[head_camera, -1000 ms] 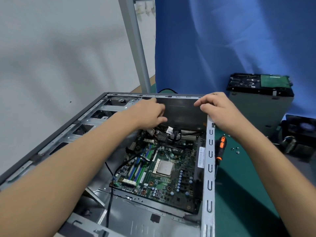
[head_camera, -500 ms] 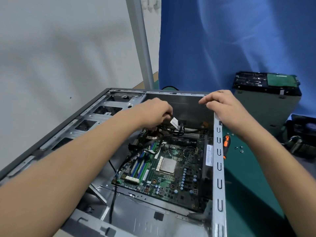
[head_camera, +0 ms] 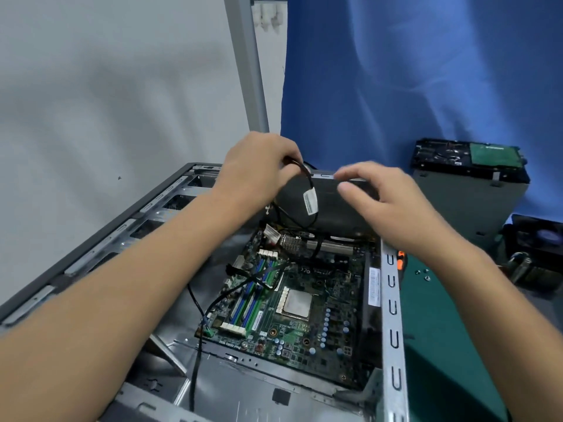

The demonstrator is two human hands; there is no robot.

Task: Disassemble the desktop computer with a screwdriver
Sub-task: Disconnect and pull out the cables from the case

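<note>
Both of our hands hover over the far end of the open computer case [head_camera: 391, 315], which lies on its side on the green mat [head_camera: 441, 345] so that the circuit board [head_camera: 335, 300] faces up at us and every plug on it can be reached from above. Our left hand [head_camera: 259, 166] pinches a black cable [head_camera: 307, 181] between thumb and curled fingers and holds it raised above the case. The cable loops down past its white label [head_camera: 310, 202] to the tangle of wires at the board's far edge, so lifting it, we judge, takes up slack and shows where it runs before we free it. Our right hand [head_camera: 393, 205] holds nothing: its fingers are loosely bent and apart, just beside the cable, placed, we think, to take the wire or steady it. The screwdriver [head_camera: 400, 260] lies on the mat just outside the case's right wall, only its orange handle showing, with a few loose screws [head_camera: 422, 274] near it, set down close by because this step wants fingers, not a tool. A hard drive [head_camera: 466, 159] rests on a grey metal box [head_camera: 469, 208] farther right, well apart, likely parts already out. With the board in place, we judge the job roughly midway.
</note>
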